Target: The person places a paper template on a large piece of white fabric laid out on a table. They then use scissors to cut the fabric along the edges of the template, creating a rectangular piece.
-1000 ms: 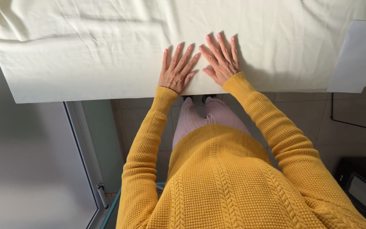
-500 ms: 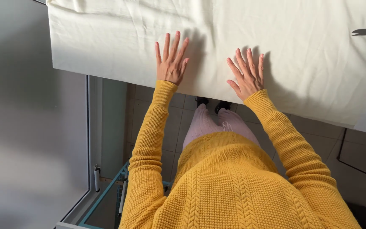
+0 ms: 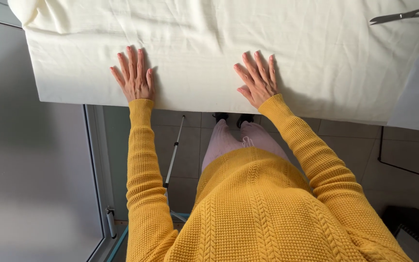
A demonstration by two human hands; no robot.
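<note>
Your left hand (image 3: 134, 77) and right hand (image 3: 257, 80) lie open and flat, fingers spread, well apart on the cream cloth (image 3: 209, 43) near its front edge, likely pressing it smooth against the table, while scissors (image 3: 408, 13) rest at the far right.

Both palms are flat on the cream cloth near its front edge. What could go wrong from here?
1. The cloth hangs over the near edge beside the left hand and right hand; an uneven push could drag it off or wrinkle it.
2. The scissors lie on the same cloth at the far right, so a tug might shift them.
3. The white paper sheet overhangs the edge and could slip to the floor.
</note>
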